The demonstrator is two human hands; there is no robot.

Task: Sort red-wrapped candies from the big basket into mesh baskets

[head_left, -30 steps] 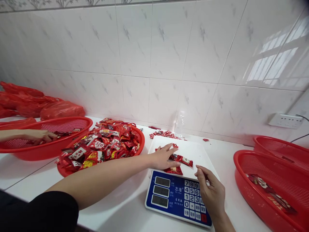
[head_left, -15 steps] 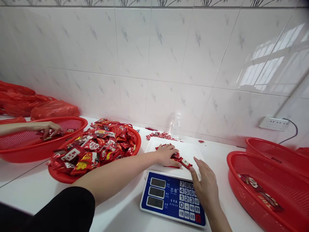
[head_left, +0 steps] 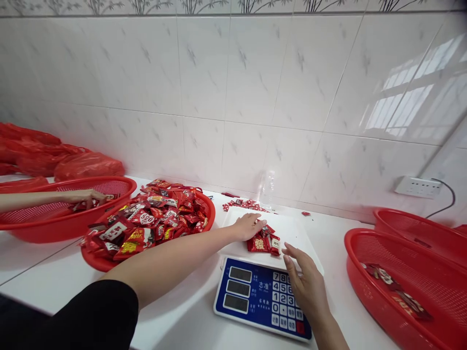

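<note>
On the white pan (head_left: 301, 236) of a digital scale (head_left: 248, 296) lies a small pile of red snack packets (head_left: 260, 244). My left hand (head_left: 248, 227) reaches over the pile from the left, fingers stretched out and touching its back edge. To the right of the packets is my right hand (head_left: 304, 274), its fingers apart and slightly curved, with a small gap to the nearest packet. It partly covers the scale's number keys. Left of the scale, a red basket (head_left: 210, 206) is heaped with snack packets (head_left: 142, 221) in red wrappers.
Another person's hand (head_left: 87, 197) is in a red mesh basket (head_left: 120, 187) at the far left. Red plastic bags (head_left: 89, 165) lie behind it. Two red baskets stand right, the nearer basket (head_left: 352, 243) holding a few packets (head_left: 399, 291). Small red packets (head_left: 242, 205) lie behind the scale.
My left hand has lifted off the pile's front and drawn back slightly, showing more packets. The packets sit closer together. The other person's hand has moved right, deeper into the far-left basket.
</note>
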